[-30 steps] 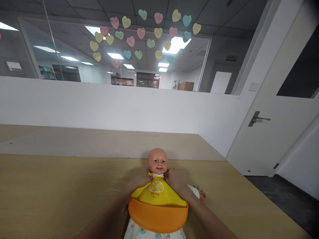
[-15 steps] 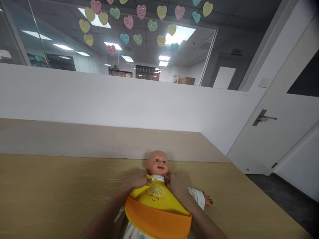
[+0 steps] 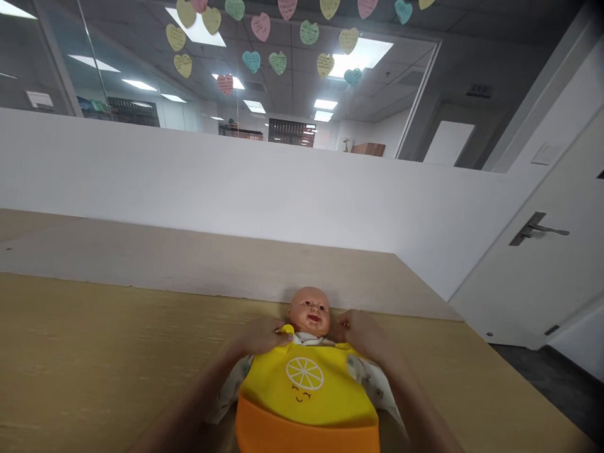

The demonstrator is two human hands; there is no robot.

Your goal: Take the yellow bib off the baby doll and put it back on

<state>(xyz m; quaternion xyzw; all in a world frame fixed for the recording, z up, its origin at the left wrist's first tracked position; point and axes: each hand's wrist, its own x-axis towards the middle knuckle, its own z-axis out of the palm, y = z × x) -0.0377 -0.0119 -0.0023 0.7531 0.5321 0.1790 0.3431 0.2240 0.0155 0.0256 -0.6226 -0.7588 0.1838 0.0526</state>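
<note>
Along the near table [image 3: 94, 358], we have a doll [image 3: 309, 311] lying on its back, its head close to the far edge of the tabletop and its body running toward us. A yellow bib [image 3: 304, 377] with a lemon-slice print covers its chest, and the bib's orange pocket [image 3: 306, 431] runs off the bottom of the view. A floral romper [image 3: 226, 396] shows on either side of the bib. Our left hand [image 3: 262, 335] is at the doll's neck, its fingers [image 3: 278, 333] bent and touching the bib's yellow tab [image 3: 286, 328]; we cannot tell whether they pinch it. Our right hand [image 3: 361, 330] sits beside the doll's cheek, fingers [image 3: 343, 324] curled inward, and we cannot tell whether they grasp anything. Nothing stands between our hands and the doll. Beyond the far edge lies a paler board [image 3: 189, 264], backed by a white wall [image 3: 236, 189] with glass [image 3: 377, 75] above it carrying paper hearts [image 3: 309, 31]. To the right, the table ends near a white door [image 3: 533, 277] with a lever handle [image 3: 531, 229] and dark floor [image 3: 552, 377]. Wide bare tabletop stretches left of the doll.
</note>
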